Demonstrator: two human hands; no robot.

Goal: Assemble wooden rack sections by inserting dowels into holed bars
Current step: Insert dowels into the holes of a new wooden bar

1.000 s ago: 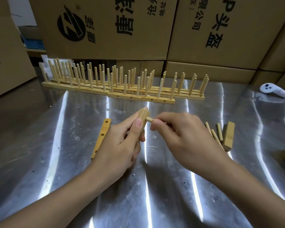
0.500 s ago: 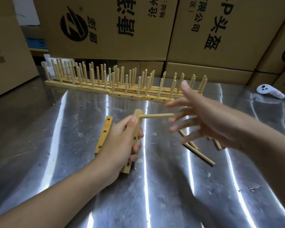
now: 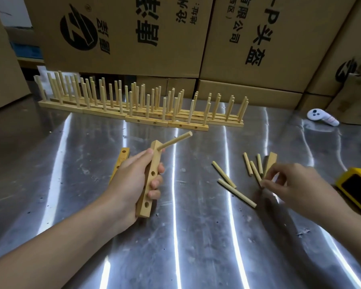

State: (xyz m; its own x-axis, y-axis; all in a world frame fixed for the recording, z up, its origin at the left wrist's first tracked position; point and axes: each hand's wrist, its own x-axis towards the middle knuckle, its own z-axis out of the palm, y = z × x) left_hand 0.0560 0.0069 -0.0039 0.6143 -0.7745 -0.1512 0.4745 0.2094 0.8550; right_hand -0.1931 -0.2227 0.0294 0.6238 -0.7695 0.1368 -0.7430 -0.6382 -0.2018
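My left hand [image 3: 129, 180] grips a holed wooden bar [image 3: 147, 195], held tilted above the metal table [image 3: 186, 247]. One dowel [image 3: 175, 140] sticks out of the bar's top hole, pointing up and right. The lower holes of that bar show nothing in them. My right hand [image 3: 296, 190] is down at the right and pinches the near end of a loose dowel [image 3: 255, 173] in a small group. Two more loose dowels [image 3: 236, 191] lie between my hands. A second holed bar [image 3: 122, 161] lies on the table, partly hidden behind my left hand.
Several finished rack sections [image 3: 133, 109] stand in rows at the back of the table. Another short bar [image 3: 271, 163] lies by the dowel group. A yellow device [image 3: 356, 188] sits at the right edge, a white controller [image 3: 321, 117] farther back. Cardboard boxes [image 3: 123, 32] wall off the rear.
My right hand let go of the inserted dowel, swung right and down, and now pinches a loose dowel. My left hand kept its grip on the bar and tilted it slightly.
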